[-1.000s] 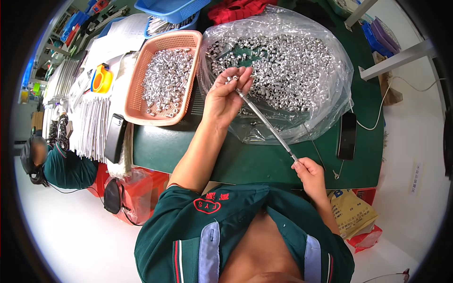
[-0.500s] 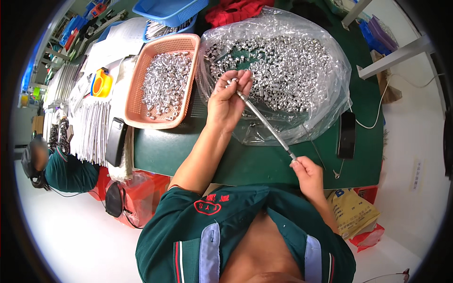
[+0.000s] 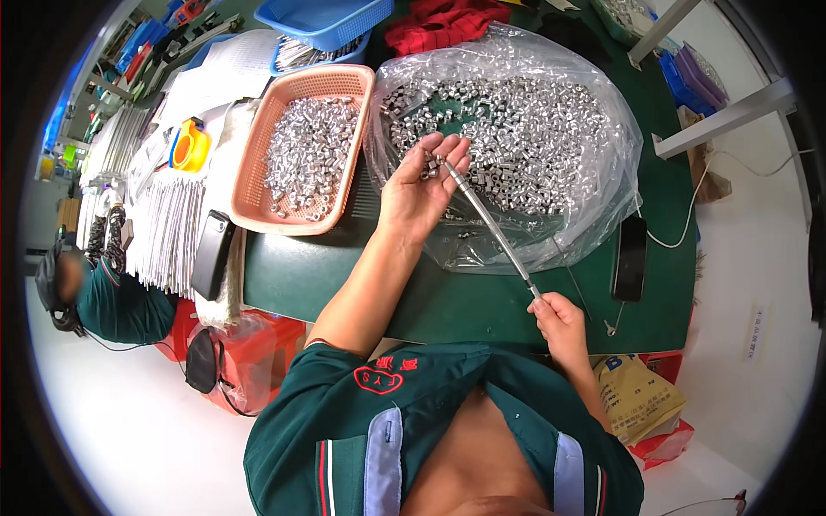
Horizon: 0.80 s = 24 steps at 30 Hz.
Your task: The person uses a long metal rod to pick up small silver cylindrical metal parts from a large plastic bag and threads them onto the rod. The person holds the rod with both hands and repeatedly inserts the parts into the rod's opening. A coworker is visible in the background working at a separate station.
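Observation:
My left hand, palm up and cupped, holds a few small silver metal sleeves near its fingers. It hovers over the near left part of a clear plastic bag spread open with a great many such sleeves. The far tip of a slim metal rod reaches the fingers of that palm. My right hand grips the rod's near end at the table's front edge, fingers wrapped round it. Whether a sleeve sits on the rod's tip is too small to tell.
Left of the bag stands a pink plastic basket of sleeves, with blue baskets behind. A black phone lies right, a dark case left beside stacked thin rods. A yellow tape dispenser and red cloth lie farther back. Another person sits at left.
The fingers and thumb of my left hand have opened out a little, showing the sleeves in the palm. The rod's far tip now lies nearer the fingertips. My right hand keeps its grip.

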Available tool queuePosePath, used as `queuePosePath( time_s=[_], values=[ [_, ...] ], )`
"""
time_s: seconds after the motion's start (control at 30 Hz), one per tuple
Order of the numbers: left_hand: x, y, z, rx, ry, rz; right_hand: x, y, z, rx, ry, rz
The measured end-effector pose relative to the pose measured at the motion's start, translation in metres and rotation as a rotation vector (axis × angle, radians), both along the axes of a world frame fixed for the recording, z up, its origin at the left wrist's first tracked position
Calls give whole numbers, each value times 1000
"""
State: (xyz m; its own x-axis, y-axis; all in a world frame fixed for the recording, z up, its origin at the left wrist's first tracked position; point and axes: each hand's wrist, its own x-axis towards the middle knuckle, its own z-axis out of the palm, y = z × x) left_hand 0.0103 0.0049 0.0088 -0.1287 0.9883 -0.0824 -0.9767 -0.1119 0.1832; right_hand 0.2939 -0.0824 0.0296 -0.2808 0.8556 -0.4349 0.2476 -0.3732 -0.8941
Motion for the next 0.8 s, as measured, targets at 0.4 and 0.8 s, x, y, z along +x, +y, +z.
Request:
queuePosePath(
  time_s=[0.4,0.8],
  values=[
    [4,0,-5,-51,164,-6,-6,-4,-2,116,-111,-19],
    [6,-1,5,-163,-65,-136,-5,2,-3,31,-2,-21]
  ],
)
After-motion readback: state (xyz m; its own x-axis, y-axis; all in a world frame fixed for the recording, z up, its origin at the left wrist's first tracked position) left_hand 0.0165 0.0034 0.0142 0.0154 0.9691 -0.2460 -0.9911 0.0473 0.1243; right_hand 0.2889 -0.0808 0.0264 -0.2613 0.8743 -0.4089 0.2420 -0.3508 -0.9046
